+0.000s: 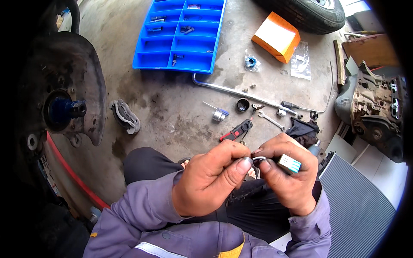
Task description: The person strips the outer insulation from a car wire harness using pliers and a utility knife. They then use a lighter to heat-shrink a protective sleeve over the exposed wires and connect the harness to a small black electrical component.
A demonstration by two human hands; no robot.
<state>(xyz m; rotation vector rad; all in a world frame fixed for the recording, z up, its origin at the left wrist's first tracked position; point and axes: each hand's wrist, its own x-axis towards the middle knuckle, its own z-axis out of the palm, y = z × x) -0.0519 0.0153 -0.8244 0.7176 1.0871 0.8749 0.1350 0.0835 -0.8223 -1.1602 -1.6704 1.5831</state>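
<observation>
Both hands meet above my crossed legs. My left hand [215, 180] is closed, thumb and forefinger pinching the end of a short thin piece [259, 158], white and dark, that looks like wire. My right hand [288, 176] grips the other end of it with the thumb, and also holds a small white block with teal stripes [289, 164], like a connector, between its fingers. The fingertips almost touch, so the small piece is partly hidden. Beyond them lie a red and black tool [236, 131] and a wrench [271, 121] on the concrete floor [163, 103].
A hub [64, 105] with backing plate stands left, above a red hose [75, 170]. Ahead are a blue compartment tray [151, 61], orange box [275, 36], tire [314, 15], long bar [236, 92] and caliper-like part [124, 117]. An engine [374, 107] and radiator [357, 202] are right.
</observation>
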